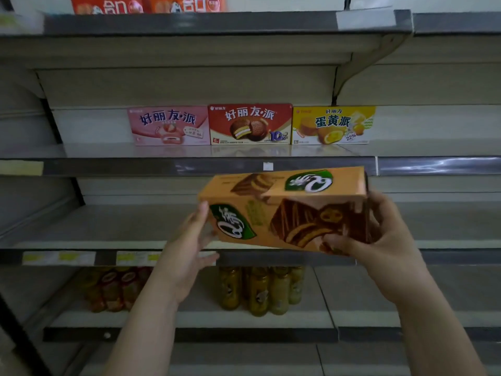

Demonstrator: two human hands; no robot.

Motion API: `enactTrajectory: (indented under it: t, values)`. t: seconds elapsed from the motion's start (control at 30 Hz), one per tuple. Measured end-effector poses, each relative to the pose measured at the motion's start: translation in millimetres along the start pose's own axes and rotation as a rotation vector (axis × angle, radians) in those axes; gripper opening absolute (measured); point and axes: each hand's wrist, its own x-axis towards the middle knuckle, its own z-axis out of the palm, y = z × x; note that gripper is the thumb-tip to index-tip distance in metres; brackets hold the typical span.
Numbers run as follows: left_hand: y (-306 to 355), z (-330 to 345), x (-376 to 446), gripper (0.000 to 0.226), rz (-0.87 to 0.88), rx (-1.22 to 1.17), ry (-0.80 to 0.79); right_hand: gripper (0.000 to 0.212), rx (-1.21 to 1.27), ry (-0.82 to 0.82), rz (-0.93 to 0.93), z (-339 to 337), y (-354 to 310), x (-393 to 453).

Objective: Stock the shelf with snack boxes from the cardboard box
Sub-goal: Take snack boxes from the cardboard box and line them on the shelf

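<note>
An orange snack box (pixel 284 210) with chocolate cake pictures and green logos hangs in the air in front of the shelves, tilted and turned upside down. My right hand (pixel 379 240) grips its right end, thumb curled onto the front face. My left hand (pixel 189 240) touches the box's left end with straight fingers. Behind the box runs the middle shelf (pixel 108 223). One level up, the upper shelf (pixel 162 151) carries a pink box (pixel 169 126), a red box (pixel 250 124) and a yellow box (pixel 333 125) standing side by side at the back. The cardboard box is out of view.
Bottles of yellow-green drink (pixel 260 289) and reddish bottles (pixel 113 289) stand on the lower shelf (pixel 189 321). Orange-red boxes (pixel 146 5) sit on the top shelf. A bracket (pixel 360 66) supports that top shelf at the right. Price-tag rails edge each shelf.
</note>
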Motion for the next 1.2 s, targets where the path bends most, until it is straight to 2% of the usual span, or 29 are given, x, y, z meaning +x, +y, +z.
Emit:
enactTrajectory:
  t: [0.13,0.2,0.3,0.4,0.47,0.5,0.53,0.6,0.63,0.7,0.77,0.83,0.9,0.93,1.0,1.1,1.2]
  values:
    - [-2.9,-8.3,0.9,0.077,-0.242,-0.303,0.004,0.075,-0.443,-0.101,-0.336,11.2,-2.1,11.8]
    - [-1.6,-11.5,0.4,0.074,-0.257,-0.404,0.018,0.082,-0.495,-0.128,-0.413,18.4,2.6,20.2]
    - [4.0,-13.8,-0.4,0.062,-0.248,-0.549,0.045,0.065,-0.539,-0.061,-0.662,26.9,27.7,29.7]
    - [8.2,-14.2,-1.1,0.041,-0.196,-0.644,0.139,0.063,-0.641,0.023,-0.807,35.8,60.7,32.1]
    - [6.9,-15.5,-3.1,0.032,-0.126,-0.648,0.17,0.072,-0.616,0.073,-0.71,40.8,73.1,31.8]
    - [5.1,-17.7,-4.2,0.031,-0.076,-0.648,0.163,0.074,-0.538,0.12,-0.577,42.7,75.6,32.3]
    - [2.1,-21.0,-4.9,0.032,-0.023,-0.645,0.149,0.069,-0.403,0.182,-0.394,43.4,73.7,31.5]
    - [-2.3,-30.9,-5.8,0.036,0.08,-0.623,0.108,0.043,0.1,0.246,-0.026,48.0,63.1,30.0]
    - [-3.1,-35.9,-5.5,0.036,0.123,-0.607,0.083,0.034,0.318,0.241,0.126,50.1,55.4,29.8]
    - [-2.8,-43.9,-3.5,0.037,0.196,-0.568,0.035,0.037,0.398,0.08,0.278,52.7,41.4,31.0]
    - [-0.2,-48.3,-2.9,0.043,0.249,-0.544,-0.004,0.042,0.345,-0.123,0.336,62.8,26.2,32.8]
    - [5.6,-50.6,-3.8,0.053,0.286,-0.543,-0.034,0.052,0.346,-0.221,0.353,72.7,16.3,35.8]
    - [10.7,-53.9,-4.2,0.06,0.322,-0.564,-0.029,0.081,0.399,-0.261,0.321,81.3,10.5,42.0]
    - [13.2,-56.2,-3.8,0.053,0.335,-0.592,-0.016,0.094,0.422,-0.253,0.3,86.8,8.9,46.0]
    - [16.2,-54.1,-2.7,0.042,0.302,-0.608,0.006,0.102,0.473,-0.21,0.277,98.9,9.5,53.4]
    - [17.3,-37.0,-0.6,0.042,0.163,-0.363,0.01,0.081,0.547,-0.2,0.283,126.4,10.3,58.8]
    - [27.3,-29.1,3.9,0.043,0.181,-0.152,0.087,0.061,0.564,-0.221,0.3,141.6,13.6,58.5]
